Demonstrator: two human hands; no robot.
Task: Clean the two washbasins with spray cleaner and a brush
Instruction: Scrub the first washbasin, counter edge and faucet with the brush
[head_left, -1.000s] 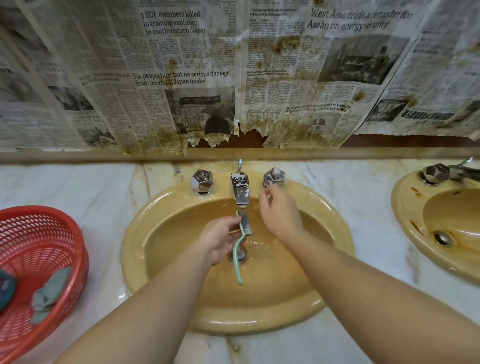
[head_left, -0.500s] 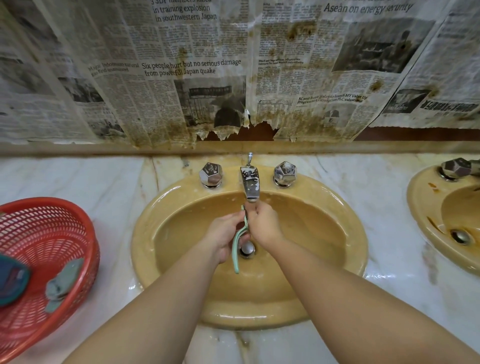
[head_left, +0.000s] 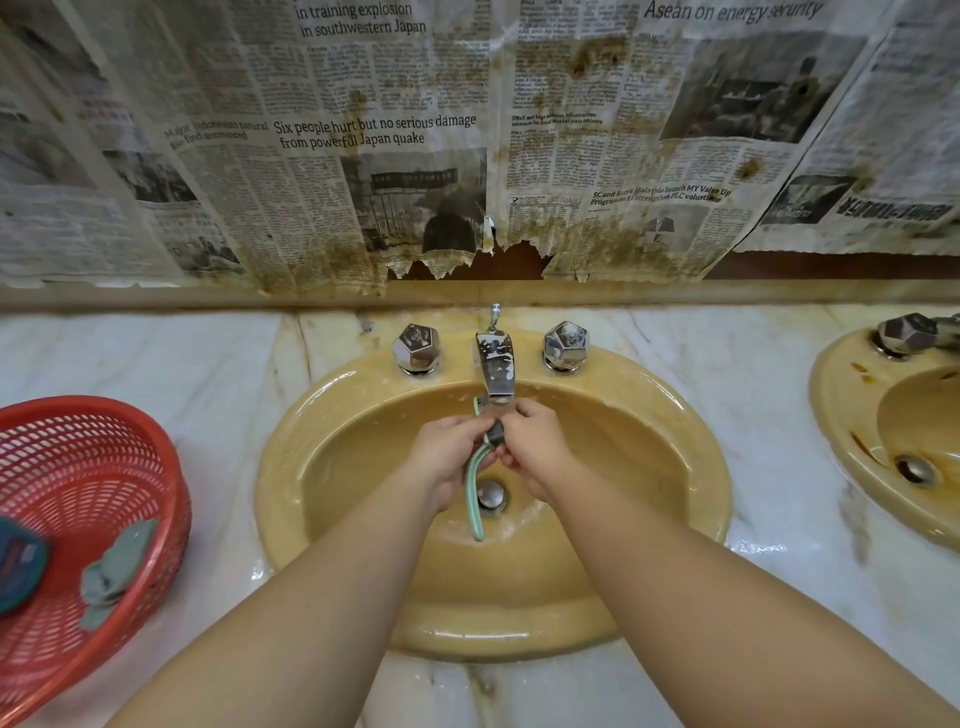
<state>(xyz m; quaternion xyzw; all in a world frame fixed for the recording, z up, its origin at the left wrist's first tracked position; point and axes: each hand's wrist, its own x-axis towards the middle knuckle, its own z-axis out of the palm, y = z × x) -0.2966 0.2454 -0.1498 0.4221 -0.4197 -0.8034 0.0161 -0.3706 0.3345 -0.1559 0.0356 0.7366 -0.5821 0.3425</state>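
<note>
Rinsing brush under spout
Both my hands (head_left: 452, 457) (head_left: 535, 449) grip the brush (head_left: 475, 483) over the basin (head_left: 696, 415) drain, head up at the spout (head_left: 496, 371) so runoff falls inside

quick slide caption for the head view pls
Both hands, left hand and right hand, hold a green brush under the tap of a yellow washbasin.

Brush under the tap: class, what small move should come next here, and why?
Probably draw the brush down from the spout and scrub the near basin. Both hands, left hand and right hand, hold it with its head at the spout, and the far basin shows brown marks.
</note>
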